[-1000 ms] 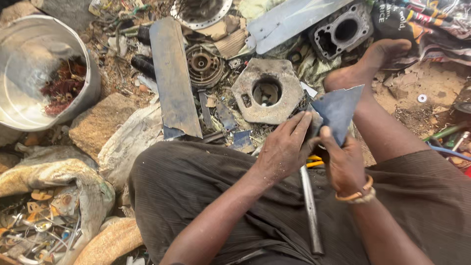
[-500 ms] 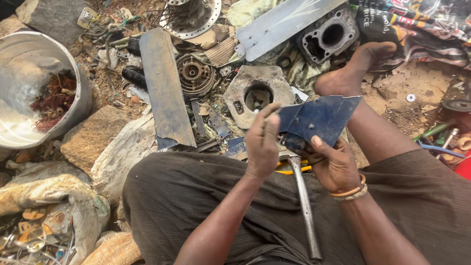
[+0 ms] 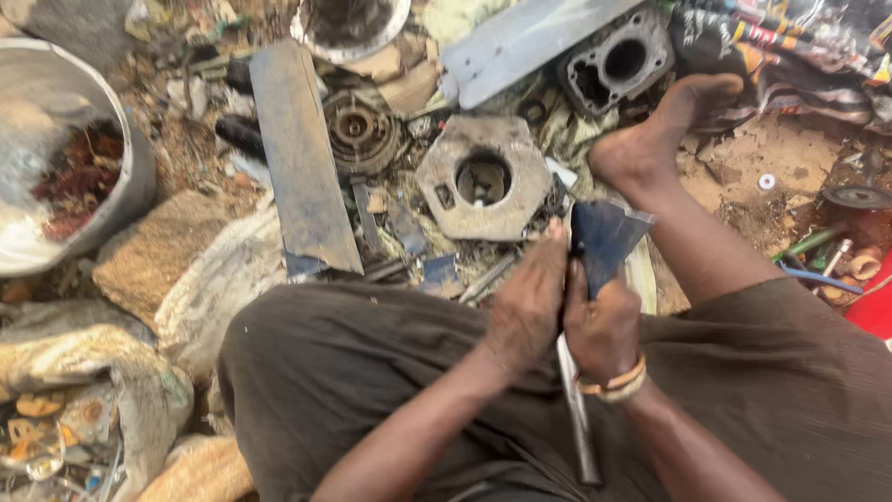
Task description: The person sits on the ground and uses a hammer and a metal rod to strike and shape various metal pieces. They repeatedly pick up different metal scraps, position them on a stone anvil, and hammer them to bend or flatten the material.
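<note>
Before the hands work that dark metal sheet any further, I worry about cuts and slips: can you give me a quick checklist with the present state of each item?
1. Both hands on the dark metal sheet: ok; left hand and right hand pinch its lower end together.
2. Fingers away from the sheet's edges: cannot tell; the grip hides them.
3. Bare foot apart from the sheet: not ok; it lies close behind the sheet's top.
4. Metal rod steady: cannot tell; it lies on the lap, upper end hidden under the hands.
5. Hexagonal metal part out of the way: ok; it lies apart, on the ground ahead.
</note>
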A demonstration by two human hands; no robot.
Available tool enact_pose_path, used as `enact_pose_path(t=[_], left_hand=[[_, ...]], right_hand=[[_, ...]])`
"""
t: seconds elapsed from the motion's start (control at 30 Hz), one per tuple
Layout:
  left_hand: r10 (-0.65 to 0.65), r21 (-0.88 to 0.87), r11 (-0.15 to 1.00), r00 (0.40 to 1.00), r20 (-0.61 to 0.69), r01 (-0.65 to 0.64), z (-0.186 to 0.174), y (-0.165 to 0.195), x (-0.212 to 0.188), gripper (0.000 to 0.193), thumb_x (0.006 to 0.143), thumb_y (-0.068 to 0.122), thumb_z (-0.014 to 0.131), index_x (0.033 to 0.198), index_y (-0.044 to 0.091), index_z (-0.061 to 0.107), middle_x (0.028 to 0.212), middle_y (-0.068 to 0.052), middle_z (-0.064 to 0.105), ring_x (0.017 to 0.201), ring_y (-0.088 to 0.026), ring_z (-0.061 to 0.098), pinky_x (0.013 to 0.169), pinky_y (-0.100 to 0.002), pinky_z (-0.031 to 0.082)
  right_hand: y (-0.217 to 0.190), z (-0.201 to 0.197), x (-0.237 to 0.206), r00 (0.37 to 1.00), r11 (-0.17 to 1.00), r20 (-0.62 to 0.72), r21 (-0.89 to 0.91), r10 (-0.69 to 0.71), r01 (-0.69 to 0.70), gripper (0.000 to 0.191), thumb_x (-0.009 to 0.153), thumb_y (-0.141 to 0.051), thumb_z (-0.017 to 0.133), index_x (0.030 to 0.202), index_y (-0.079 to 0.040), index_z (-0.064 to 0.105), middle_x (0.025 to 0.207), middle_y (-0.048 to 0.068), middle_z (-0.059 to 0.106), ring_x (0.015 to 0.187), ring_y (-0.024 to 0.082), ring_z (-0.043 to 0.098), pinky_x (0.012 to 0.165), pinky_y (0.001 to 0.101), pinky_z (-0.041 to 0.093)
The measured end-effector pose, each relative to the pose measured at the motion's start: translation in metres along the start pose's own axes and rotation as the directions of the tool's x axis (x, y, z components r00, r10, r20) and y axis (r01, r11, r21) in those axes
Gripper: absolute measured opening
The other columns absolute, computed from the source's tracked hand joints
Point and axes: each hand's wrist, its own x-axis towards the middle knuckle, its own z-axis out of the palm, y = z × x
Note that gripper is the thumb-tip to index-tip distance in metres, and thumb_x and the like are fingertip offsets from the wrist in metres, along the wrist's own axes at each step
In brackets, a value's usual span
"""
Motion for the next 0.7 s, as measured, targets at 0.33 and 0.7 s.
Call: enact_pose_path(t=[0.33,0.7], left_hand=[[-0.43,-0.387,0.786,0.876,0.219,0.483,-0.023,-0.034,0.014,0.035,0.109,0.015,0.056,0.141,0.0,0.058,0.119,-0.022,0.072,0.108,-0.037,0.073,0.094,-0.043,0.058],[-0.455,-0.392,0.704,0.8,0.391,0.593,0.008,-0.056,-0.016,0.033,0.109,0.028,0.058,0.111,-0.003,0.072,0.103,-0.02,0.074,0.078,-0.029,0.067,0.072,-0.043,0.055]], right_hand=[[-0.018,-0.037,-0.002,0.984,0.862,-0.094,0.475,-0.149,0.176,0.016,0.103,-0.011,0.069,0.093,0.001,0.073,0.07,0.001,0.064,0.06,0.004,0.053,0.053,0.0249,0.039],[0.004,-0.02,0.009,0.996,0.737,0.082,0.675,-0.029,-0.034,0.013,0.097,-0.009,0.071,0.103,0.002,0.073,0.093,0.003,0.073,0.082,0.01,0.064,0.073,0.0253,0.053]])
